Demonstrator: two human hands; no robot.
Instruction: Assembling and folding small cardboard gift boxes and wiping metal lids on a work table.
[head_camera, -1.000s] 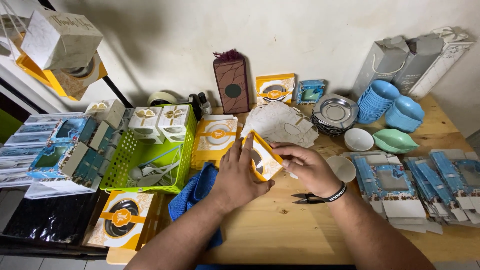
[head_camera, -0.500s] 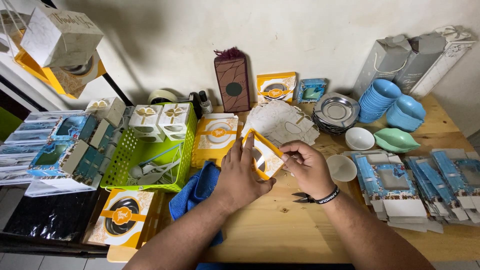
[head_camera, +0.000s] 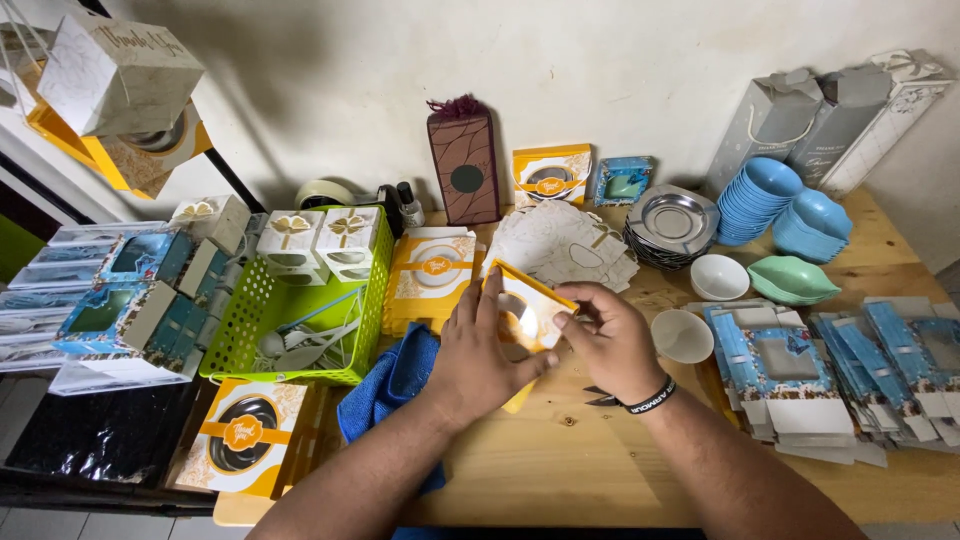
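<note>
While leaning over the wooden table (head_camera: 600, 470), working at its middle:

Left hand (head_camera: 480, 355): grasping the yellow box (head_camera: 525, 312), palm pressing against its left side, fingers spreading up along the edge.

Right hand (head_camera: 610, 340): pinching the right edge of the same box, fingertips (head_camera: 568, 318) curling onto the flap; wearing a black wristband (head_camera: 648, 396).

Yellow box: being held tilted between both hands, just above the table, window panel facing up.

Under the left wrist: lying bunched, a blue cloth (head_camera: 395, 385).

Left of the left hand: standing close by, a green basket (head_camera: 250, 320) holding white cutlery and small white boxes.

Just beyond the left hand: lying flat, a stack of yellow-and-white boxes (head_camera: 432, 275).

Beyond the right hand: lying fanned out, a pile of flat pale cardboard sheets (head_camera: 565, 245); farther back, stacked metal plates (head_camera: 668, 222).

Right of the right hand: sitting near, a white bowl (head_camera: 682, 335); another white bowl (head_camera: 719, 277) and a green leaf-shaped dish (head_camera: 792, 280) farther off.

Far right of the right hand: lying spread, flat blue box blanks (head_camera: 830, 360).

Below the right wrist: peeking out, something dark, too hidden to identify.
</note>
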